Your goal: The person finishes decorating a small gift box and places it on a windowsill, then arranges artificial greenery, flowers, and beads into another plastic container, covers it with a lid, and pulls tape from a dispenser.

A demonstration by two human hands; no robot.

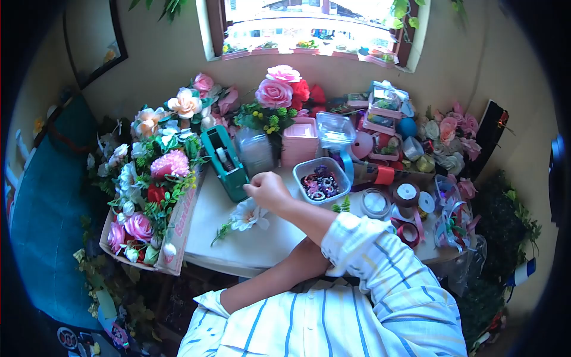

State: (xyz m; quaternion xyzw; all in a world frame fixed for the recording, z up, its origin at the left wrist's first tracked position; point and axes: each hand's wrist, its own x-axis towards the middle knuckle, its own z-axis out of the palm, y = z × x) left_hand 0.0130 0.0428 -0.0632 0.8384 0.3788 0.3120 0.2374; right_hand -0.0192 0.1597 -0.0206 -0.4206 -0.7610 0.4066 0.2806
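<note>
My right hand [267, 190] reaches across to the left, its fingers curled and pinched together at the near end of a green tape dispenser [225, 162]. Whatever is between the fingertips is too small to make out. Just below that hand, a white artificial flower [247, 215] with a green leafy sprig [221, 234] lies on the white table [205, 241]. My left forearm [276, 276] passes under the right one; the left hand's fingers are hidden behind the right sleeve [363, 241]. A clear tub of hair ties or beads [322, 181] stands right of my right hand.
At the left edge is a cardboard box [181, 223] full of artificial flowers. Pink containers [300, 143] and clear lids [254, 149] are stacked at the back. Ribbon spools [407, 191] and a tape roll [376, 203] crowd the right side.
</note>
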